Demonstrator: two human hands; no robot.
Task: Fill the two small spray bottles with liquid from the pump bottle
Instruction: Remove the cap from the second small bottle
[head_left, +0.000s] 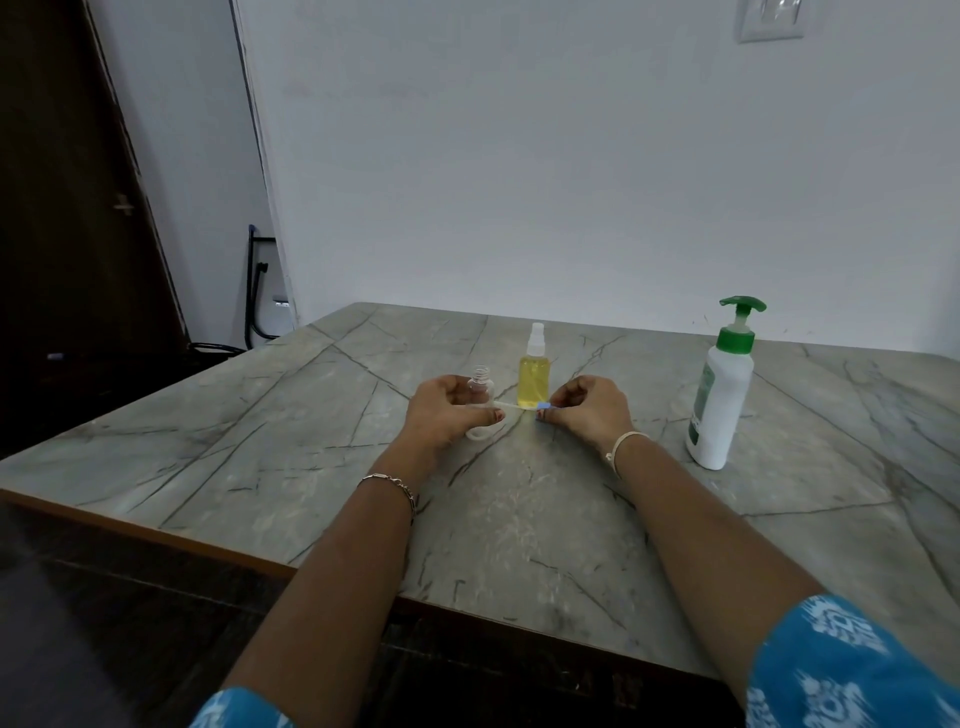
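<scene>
— Which step am I on?
— The second fill, I'd judge. Your left hand (447, 410) pinches a thin tube (511, 407) just by the empty bottle (480, 385). The full bottle (534, 379) stands behind, and your right hand (587, 410) pinches the tube's blue end.
— Next?
— Probably free a hand and fetch the pump bottle (719, 395), far right.

Grey veined stone-pattern table (311, 415), brown-edged, lies under the fingers (483, 413). Plain white wall (519, 156) rises beyond the fingers, with a switch plate (771, 21) upper right. Dark wooden door (62, 208) stands far left of them.
</scene>
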